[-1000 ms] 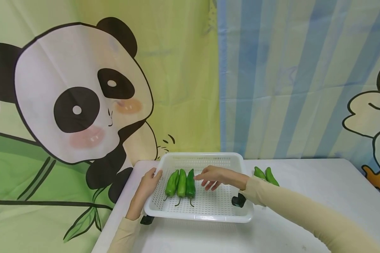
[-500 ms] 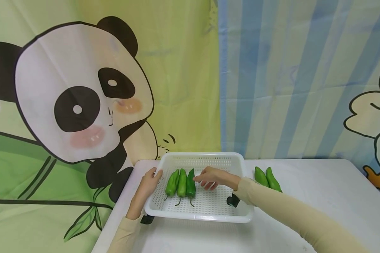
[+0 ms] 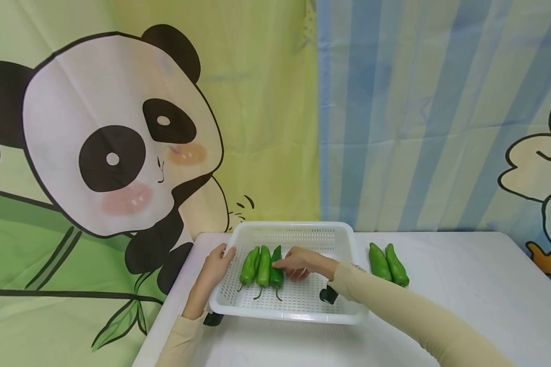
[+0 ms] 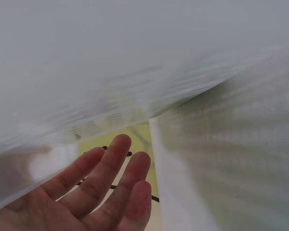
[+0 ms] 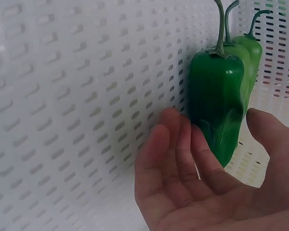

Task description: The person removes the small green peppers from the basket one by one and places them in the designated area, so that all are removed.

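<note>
My left hand (image 3: 217, 265) holds the left rim of a white perforated plastic basket (image 3: 284, 317), thumb over the rim. In the left wrist view its fingers (image 4: 108, 180) lie loosely below the rim. Three green chili peppers lie side by side in the basket, stems towards me. My right hand (image 3: 303, 262) reaches in from the right to the dark green pepper (image 5: 216, 82), the rightmost one. Its thumb (image 5: 265, 127) extends over that pepper and its loosely bent fingers (image 5: 185, 161) are at the near side. The two lighter peppers (image 3: 264, 267) (image 3: 249, 267) lie beyond it.
Two more green peppers (image 3: 390, 266) lie on the white table (image 3: 459, 285) right of the basket, beside the right sleeve (image 3: 385, 295). Printed curtains, one with a panda (image 3: 119, 137), hang behind the table.
My right hand has moved left and lower inside the basket, its thumb now over the dark green pepper. The left hand, basket and peppers have stayed in place.
</note>
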{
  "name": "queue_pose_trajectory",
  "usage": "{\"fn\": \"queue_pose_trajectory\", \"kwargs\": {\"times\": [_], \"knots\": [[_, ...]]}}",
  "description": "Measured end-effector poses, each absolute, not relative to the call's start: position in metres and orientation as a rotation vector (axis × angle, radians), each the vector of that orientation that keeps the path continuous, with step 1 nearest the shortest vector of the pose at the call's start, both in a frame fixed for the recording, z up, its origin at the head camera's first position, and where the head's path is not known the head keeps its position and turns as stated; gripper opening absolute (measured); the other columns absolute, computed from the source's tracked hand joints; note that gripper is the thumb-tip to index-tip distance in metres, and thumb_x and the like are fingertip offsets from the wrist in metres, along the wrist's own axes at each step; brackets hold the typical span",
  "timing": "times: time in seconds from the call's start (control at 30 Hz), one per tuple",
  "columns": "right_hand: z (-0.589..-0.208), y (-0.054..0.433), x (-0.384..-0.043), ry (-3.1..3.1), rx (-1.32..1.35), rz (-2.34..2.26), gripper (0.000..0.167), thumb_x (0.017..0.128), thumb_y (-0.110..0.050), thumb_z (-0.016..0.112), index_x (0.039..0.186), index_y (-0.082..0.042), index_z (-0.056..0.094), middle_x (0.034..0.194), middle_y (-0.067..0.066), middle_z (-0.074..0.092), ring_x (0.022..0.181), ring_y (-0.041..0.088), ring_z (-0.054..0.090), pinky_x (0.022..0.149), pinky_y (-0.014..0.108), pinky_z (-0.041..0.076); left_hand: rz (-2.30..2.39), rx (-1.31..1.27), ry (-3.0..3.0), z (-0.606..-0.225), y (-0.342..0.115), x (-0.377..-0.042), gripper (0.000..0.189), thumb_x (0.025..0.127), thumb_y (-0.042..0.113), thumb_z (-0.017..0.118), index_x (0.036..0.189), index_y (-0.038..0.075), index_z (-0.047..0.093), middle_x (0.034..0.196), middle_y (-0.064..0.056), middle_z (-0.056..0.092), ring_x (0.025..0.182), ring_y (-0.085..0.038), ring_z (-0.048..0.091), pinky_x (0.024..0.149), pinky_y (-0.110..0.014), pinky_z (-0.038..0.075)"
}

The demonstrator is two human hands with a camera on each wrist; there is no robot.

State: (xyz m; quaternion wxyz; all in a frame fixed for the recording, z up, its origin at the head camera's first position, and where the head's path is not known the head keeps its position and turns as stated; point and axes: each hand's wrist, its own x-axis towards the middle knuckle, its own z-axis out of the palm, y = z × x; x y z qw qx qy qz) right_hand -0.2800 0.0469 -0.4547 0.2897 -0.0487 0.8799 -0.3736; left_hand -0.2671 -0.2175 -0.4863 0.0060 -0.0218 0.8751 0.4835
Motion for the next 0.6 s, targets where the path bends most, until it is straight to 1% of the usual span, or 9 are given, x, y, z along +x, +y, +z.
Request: {"fn": "queue_pose_trajectory", "kwargs": {"times": [0.07,0.2,0.37,0.5,0.6], "knots": [[-0.455,0.044,-0.280,2.367,-0.118,-0.972,0.043,0.095,-0.048,0.066,0.099,-0.005,0.072,0.099,0.016,0.073,0.087,0.033,0.073,0.076,0.042,0.060,1.514,-0.072,2.735,-0.486,-0.218,-0.267,0.042,0.105,0.040,0.049,0.133,0.008,0.056,0.098,-0.017,0.072,0.065,-0.020,0.072,0.051,-0.034,0.059],[-0.458,0.040,-0.281,2.394,-0.095,-0.927,0.049,0.093,-0.052,0.066,0.098,-0.004,0.071,0.094,0.014,0.073,0.082,0.030,0.072,0.075,0.042,0.060,1.521,-0.072,2.727,-0.486,-0.217,-0.266,0.042,0.106,0.040,0.049,0.132,0.008,0.056,0.097,-0.017,0.072,0.065,-0.020,0.072,0.051,-0.035,0.059],[-0.459,0.035,-0.284,2.414,-0.087,-0.891,0.053,0.091,-0.057,0.066,0.096,-0.004,0.070,0.093,0.015,0.073,0.080,0.030,0.072,0.075,0.043,0.060,1.524,-0.066,2.732,-0.485,-0.217,-0.266,0.040,0.106,0.039,0.049,0.130,0.008,0.057,0.096,-0.016,0.072,0.065,-0.020,0.072,0.051,-0.035,0.059],[-0.460,0.032,-0.284,2.438,-0.083,-0.875,0.056,0.090,-0.056,0.068,0.093,-0.001,0.069,0.092,0.017,0.072,0.082,0.032,0.073,0.075,0.044,0.061,1.514,-0.066,2.744,-0.484,-0.216,-0.266,0.040,0.106,0.039,0.049,0.130,0.009,0.057,0.096,-0.016,0.072,0.065,-0.020,0.071,0.051,-0.034,0.059],[-0.461,0.029,-0.285,2.459,-0.085,-0.867,0.057,0.089,-0.055,0.070,0.088,0.002,0.069,0.088,0.017,0.072,0.081,0.033,0.074,0.073,0.044,0.062,1.507,-0.069,2.752,-0.484,-0.216,-0.266,0.040,0.106,0.039,0.048,0.130,0.009,0.058,0.096,-0.016,0.072,0.065,-0.020,0.071,0.051,-0.034,0.059]]}}
